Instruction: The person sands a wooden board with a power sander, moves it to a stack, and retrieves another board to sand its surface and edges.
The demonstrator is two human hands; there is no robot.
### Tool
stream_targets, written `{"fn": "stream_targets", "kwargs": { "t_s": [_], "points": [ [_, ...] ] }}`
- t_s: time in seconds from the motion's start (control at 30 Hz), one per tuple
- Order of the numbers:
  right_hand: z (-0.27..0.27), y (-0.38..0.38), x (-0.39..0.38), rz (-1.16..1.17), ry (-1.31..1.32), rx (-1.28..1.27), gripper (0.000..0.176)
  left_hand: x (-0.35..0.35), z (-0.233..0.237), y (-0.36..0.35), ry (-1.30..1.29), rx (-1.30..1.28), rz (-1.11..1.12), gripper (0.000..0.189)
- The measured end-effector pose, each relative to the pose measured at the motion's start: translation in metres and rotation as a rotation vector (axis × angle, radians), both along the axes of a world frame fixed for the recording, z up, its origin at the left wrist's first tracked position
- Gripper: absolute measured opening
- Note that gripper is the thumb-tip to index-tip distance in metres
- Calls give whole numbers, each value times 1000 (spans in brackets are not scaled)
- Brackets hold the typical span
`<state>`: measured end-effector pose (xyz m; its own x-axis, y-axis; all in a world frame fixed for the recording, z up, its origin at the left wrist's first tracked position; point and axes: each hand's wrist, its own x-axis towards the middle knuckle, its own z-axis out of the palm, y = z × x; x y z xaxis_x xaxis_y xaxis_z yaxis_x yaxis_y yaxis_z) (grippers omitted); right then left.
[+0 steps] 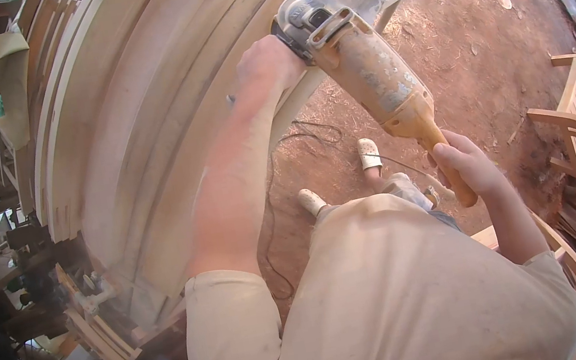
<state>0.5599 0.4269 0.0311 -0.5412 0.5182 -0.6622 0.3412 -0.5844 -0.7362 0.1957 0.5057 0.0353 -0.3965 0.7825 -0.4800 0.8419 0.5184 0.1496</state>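
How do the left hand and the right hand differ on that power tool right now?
The left hand is at the metal head of the power tool, while the right hand wraps its rear handle. The left hand shows against pale boards; the right hand, against reddish ground. The right hand's thumb shows clearly, but how the left hand grips is hidden. Both hands are bare.

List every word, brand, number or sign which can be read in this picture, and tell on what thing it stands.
No text can be read.
Power tool: faint marks on its metal head, too blurred to read.
Shirt: no lettering shows.
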Motion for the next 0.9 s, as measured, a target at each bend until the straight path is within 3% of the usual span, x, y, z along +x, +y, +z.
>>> {"fn": "stream_targets", "kwargs": {
  "t_s": [0.2, 0.33, 0.6, 0.67, 0.9],
  "points": [
    [-1, 2, 19, -110, -35, 17, 49, 25, 0, 21, -43, 48, -22, 37],
    [-3, -16, 32, -80, -7, -24, 52, 31, -1, -9, -83, 18, -110, 35],
    [-15, -70, -11, 256, 83, -160, 56, -30, -13, -183, -140, 1, 231, 30],
    [-13, -82, -33, 342, 68, -199, 60, -46, -8, -232, -126, 0, 405, 30],
    [-23, -132, -123, 721, 70, -120, 61, -104, -20, -387, -34, 32, 689, 28]
  ]
}}
